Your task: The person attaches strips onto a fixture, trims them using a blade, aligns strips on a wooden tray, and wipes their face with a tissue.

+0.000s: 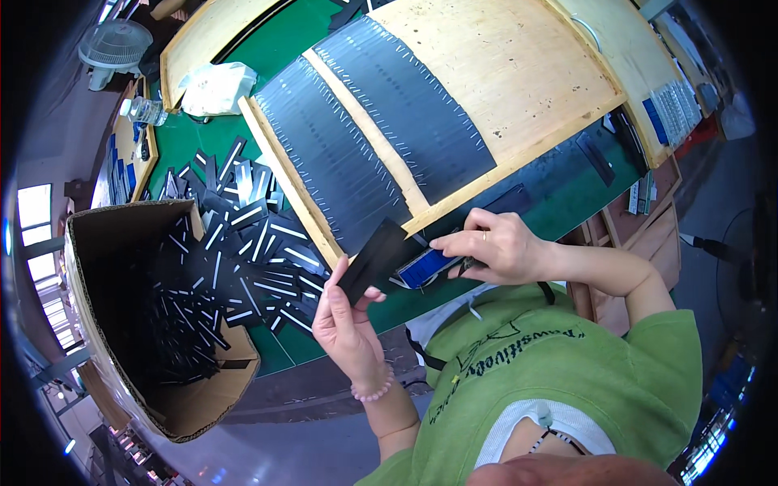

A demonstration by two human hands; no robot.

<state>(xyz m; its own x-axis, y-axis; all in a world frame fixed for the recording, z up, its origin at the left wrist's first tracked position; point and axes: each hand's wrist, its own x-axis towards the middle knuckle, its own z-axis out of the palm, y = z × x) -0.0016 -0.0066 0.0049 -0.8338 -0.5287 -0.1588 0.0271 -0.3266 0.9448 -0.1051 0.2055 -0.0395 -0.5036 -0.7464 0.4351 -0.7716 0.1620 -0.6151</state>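
Where fingers (344, 279) pinch, black strip (373, 259) between.

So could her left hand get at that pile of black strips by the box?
Probably yes: the left hand is right beside the strip pile with nothing between, but it already holds a black strip.

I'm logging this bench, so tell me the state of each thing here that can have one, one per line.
Left hand: shut on a black strip.
Right hand: holding a blue piece.
Cardboard box: open, on its side, black strips spilling out.
Wooden board: two rows of black strips laid side by side.
Water bottle: lying down.
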